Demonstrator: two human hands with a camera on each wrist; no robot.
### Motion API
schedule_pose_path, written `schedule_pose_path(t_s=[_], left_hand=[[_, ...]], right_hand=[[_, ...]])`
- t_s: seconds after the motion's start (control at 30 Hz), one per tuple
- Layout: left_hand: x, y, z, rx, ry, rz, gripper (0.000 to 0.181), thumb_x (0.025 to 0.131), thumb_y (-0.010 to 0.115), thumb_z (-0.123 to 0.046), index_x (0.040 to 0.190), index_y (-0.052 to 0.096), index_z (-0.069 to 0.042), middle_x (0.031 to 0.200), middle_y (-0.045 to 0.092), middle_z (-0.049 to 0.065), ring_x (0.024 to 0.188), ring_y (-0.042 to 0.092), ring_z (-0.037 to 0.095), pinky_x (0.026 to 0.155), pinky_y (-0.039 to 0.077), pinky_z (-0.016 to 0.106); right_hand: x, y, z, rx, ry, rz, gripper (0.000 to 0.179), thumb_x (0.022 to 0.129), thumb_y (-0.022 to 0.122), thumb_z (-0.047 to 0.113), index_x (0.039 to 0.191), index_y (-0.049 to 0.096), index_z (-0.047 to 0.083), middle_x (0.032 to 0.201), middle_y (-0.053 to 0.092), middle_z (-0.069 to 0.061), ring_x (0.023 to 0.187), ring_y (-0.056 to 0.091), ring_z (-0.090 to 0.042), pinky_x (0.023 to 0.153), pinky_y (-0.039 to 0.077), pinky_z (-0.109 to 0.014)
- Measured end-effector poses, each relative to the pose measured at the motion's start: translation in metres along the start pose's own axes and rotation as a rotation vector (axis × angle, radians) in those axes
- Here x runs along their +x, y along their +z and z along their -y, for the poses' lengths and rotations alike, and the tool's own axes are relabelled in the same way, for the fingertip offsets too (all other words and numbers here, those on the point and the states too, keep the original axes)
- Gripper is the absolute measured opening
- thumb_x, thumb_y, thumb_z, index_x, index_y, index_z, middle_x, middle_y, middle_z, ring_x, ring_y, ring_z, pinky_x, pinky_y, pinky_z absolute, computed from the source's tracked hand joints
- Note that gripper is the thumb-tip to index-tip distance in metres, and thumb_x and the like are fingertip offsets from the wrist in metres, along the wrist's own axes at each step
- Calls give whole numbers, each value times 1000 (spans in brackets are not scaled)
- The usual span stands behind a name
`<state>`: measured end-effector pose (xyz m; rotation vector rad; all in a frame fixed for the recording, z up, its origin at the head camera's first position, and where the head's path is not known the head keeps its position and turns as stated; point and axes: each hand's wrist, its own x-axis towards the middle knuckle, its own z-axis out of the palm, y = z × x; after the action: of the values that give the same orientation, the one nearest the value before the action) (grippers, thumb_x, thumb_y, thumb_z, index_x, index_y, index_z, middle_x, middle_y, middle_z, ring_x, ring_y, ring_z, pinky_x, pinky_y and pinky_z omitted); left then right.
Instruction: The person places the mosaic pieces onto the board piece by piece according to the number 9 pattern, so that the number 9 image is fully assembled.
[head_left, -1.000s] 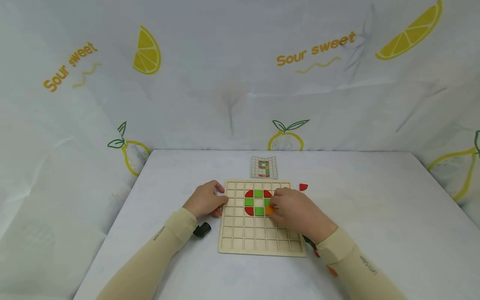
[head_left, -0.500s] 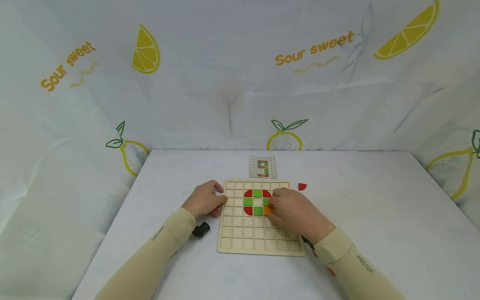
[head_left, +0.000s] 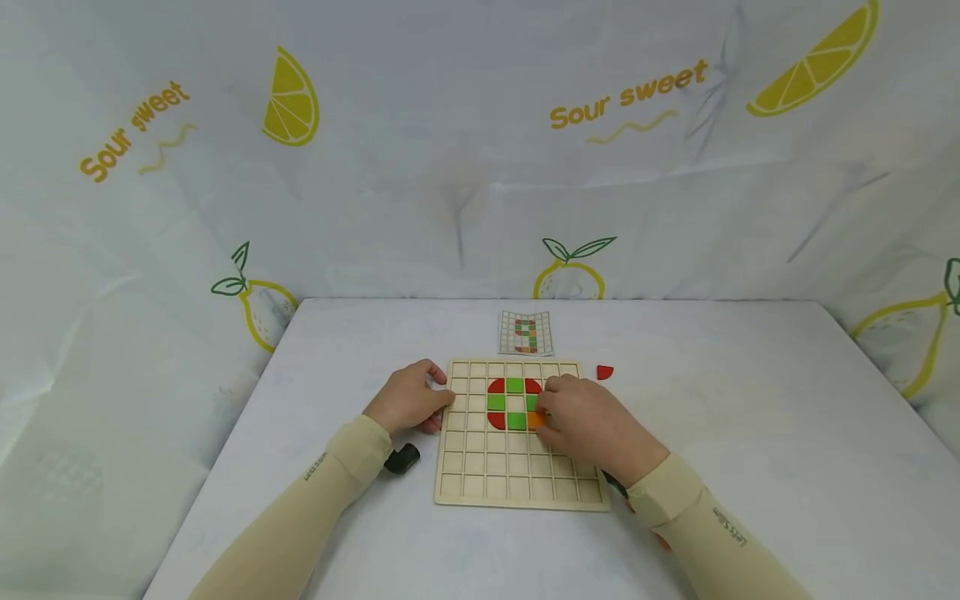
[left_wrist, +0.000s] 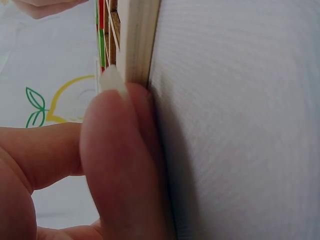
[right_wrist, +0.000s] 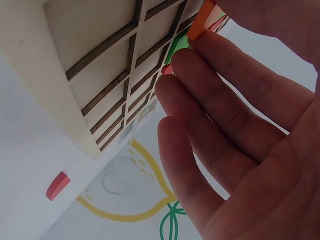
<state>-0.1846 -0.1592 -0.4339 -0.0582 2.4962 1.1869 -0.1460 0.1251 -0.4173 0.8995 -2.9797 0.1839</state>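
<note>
Evidently, the orange tile [right_wrist: 201,21] is light and stiff – probably painted wood, a little slick on its face, so best taken by opposite edges. The right hand [head_left: 592,421] has it nipped between thumb and index finger, the gap closed down to the tile, over the wooden grid board [head_left: 497,465], just right of the nearest green tile [head_left: 516,421]; whether it sits fully in its cell cannot be told. The left hand [head_left: 408,400] rests its thumb against the board's left edge, fingers relaxed – the board looks rigid, likely steadiest by its rim.
</note>
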Motion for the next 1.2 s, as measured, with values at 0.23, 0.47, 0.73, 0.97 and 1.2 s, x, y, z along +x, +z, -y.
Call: schedule_pose_path(t_s=[0.23, 0.47, 0.73, 0.97, 1.2], left_hand=[[0, -1, -1, -4, -3, 1, 26, 102, 71, -21, 123, 61, -10, 72, 73, 8, 55, 70, 15, 59, 61, 27], [0, 0, -1, 0, 2, 9, 26, 103, 70, -22, 124, 60, -10, 71, 73, 8, 55, 69, 15, 59, 61, 27], [-1, 0, 0, 13, 12, -3, 26, 102, 70, -22, 124, 60, -10, 70, 72, 8, 55, 69, 16, 58, 60, 27], [-1, -1, 0, 9, 2, 1, 26, 102, 70, -22, 123, 61, -10, 71, 73, 8, 55, 69, 15, 58, 60, 27], [0, 0, -1, 7, 2, 2, 26, 102, 71, -22, 123, 61, -10, 71, 73, 8, 55, 70, 15, 59, 60, 27]], right_hand=[[1, 0, 2, -4, 7, 8, 12, 92, 86, 24, 96, 81, 14, 86, 66, 4, 80, 56, -13, 76, 55, -30], [1, 1, 1, -9, 20, 15, 12, 92, 84, 23, 97, 80, 12, 84, 64, 5, 78, 53, -13, 73, 52, -29], [3, 0, 3, -10, 30, 33, 15, 92, 86, 25, 99, 81, 12, 87, 67, 4, 81, 56, -14, 78, 55, -32], [3, 0, 3, -12, 40, 40, 14, 92, 85, 25, 99, 81, 13, 89, 68, 4, 82, 56, -14, 78, 55, -32], [-1, -4, -4, 29, 63, 20, 14, 92, 82, 23, 101, 83, 12, 93, 70, 4, 83, 58, -12, 77, 57, -30]])
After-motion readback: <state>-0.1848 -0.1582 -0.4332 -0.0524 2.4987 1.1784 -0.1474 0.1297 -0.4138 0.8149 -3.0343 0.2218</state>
